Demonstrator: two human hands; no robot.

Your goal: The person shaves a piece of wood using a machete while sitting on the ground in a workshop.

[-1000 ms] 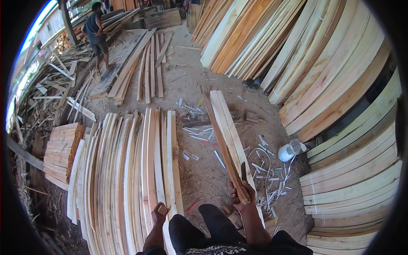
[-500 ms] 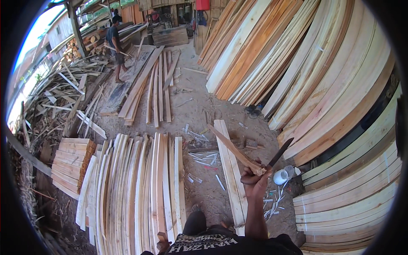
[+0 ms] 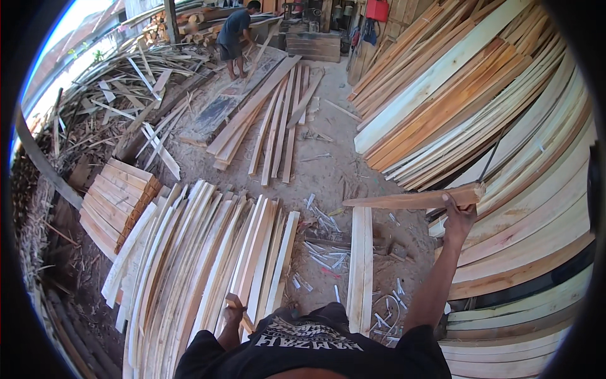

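Note:
My right hand, raised at the right, is closed around a rough brown wood strip, now held crosswise, and a long dark blade that points up behind it. My left hand is low at the near end of a row of pale planks, closed on a short wooden batten. Two pale boards lie side by side on the ground between my hands, among small white scraps.
Tall stacks of boards line the right side. Loose planks lie ahead, a heap of offcuts and a bundle of short boards are at left. A co-worker bends over by a post at the back.
My right hand has risen and moved right, turning the strip from lengthwise to crosswise. The view has shifted. The co-worker has gone from upright to bent over.

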